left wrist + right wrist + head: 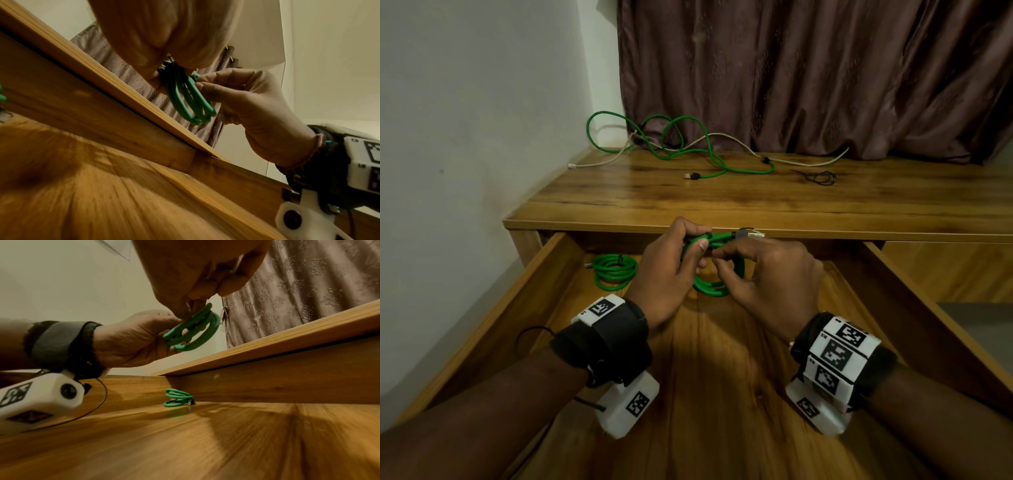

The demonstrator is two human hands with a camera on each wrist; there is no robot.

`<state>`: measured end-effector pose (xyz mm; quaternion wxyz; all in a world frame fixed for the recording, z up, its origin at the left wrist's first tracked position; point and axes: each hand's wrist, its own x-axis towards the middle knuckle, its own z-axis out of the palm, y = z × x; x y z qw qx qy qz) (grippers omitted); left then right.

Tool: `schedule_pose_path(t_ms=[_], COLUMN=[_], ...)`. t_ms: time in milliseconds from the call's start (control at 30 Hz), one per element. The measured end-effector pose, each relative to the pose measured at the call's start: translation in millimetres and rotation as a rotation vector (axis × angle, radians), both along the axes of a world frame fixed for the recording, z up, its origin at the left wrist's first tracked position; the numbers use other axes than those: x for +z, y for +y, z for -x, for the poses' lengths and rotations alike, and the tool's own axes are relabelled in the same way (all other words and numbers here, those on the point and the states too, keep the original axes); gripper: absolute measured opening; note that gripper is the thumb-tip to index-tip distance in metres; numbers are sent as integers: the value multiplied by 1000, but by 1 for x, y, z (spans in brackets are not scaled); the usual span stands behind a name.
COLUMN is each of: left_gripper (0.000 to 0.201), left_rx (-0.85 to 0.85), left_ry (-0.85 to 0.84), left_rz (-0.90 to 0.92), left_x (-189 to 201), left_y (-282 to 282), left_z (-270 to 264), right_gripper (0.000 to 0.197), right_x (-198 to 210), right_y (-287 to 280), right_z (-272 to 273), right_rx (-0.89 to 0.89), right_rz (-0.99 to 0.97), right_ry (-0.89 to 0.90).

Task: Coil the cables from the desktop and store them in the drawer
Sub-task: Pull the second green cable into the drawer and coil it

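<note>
A coiled green cable (714,288) (189,104) (197,331) hangs over the open drawer (722,383), just below the desk's front edge. My left hand (698,251) (170,71) grips the top of the coil, thumb across the strands. My right hand (719,258) (195,302) pinches the coil beside it with thumb and forefinger. The cable's plug (751,234) sticks out to the right above my right hand. Another green coil (614,271) (177,398) lies at the drawer's back left. A loose green cable (681,147) and a white cable (726,137) sprawl at the back of the desktop (756,195).
A small black tie (822,178) lies on the desktop to the right. A brown curtain (808,75) hangs behind the desk and a white wall (465,120) stands at the left. The drawer's side walls (541,277) flank my forearms.
</note>
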<state>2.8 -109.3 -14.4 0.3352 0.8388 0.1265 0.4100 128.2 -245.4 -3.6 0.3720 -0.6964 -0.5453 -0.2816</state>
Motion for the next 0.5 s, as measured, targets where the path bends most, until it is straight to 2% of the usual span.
schedule_pose_path(t_ms=[500], left_gripper=[19], left_rx=[-14], left_ry=[12], left_rz=[0], left_x=[-2], left_y=[0], left_z=[-1], right_gripper=[13], right_x=[0], right_y=[1], right_z=[-2], right_rx=[17], right_rz=[-25], right_ry=[8])
